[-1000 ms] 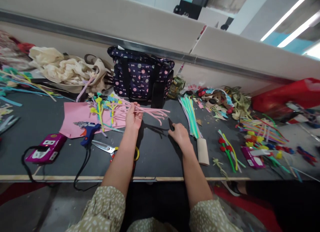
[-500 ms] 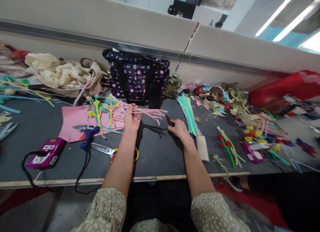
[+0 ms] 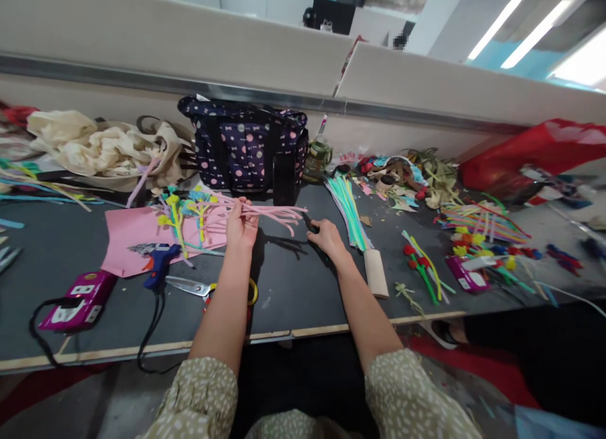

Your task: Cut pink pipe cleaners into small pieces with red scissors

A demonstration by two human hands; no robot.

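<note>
My left hand (image 3: 243,224) is closed around a bunch of pink pipe cleaners (image 3: 279,214), raised over the table with the loose ends fanning to the right. In my right hand (image 3: 326,237) is a small dark tool (image 3: 308,223) that looks like pliers, its tip close to those ends. Whether the tip touches them I cannot tell. Left of my left hand, yellow and blue pipe-cleaner flowers (image 3: 173,215) lie on a pink sheet (image 3: 118,237). Scissors (image 3: 192,286) lie partly beneath my left forearm.
A blue glue gun (image 3: 161,265) and a purple box (image 3: 78,300) with a black cord are at left. A patterned bag (image 3: 241,148), dark phone (image 3: 284,180) and green bottle (image 3: 316,161) stand behind. Green pipe cleaners (image 3: 348,205) and a cardboard tube (image 3: 375,273) lie at right.
The whole view has shifted slightly, so things appear a little further left. Both hands keep their grips, and the dark tool stays near the pink ends.
</note>
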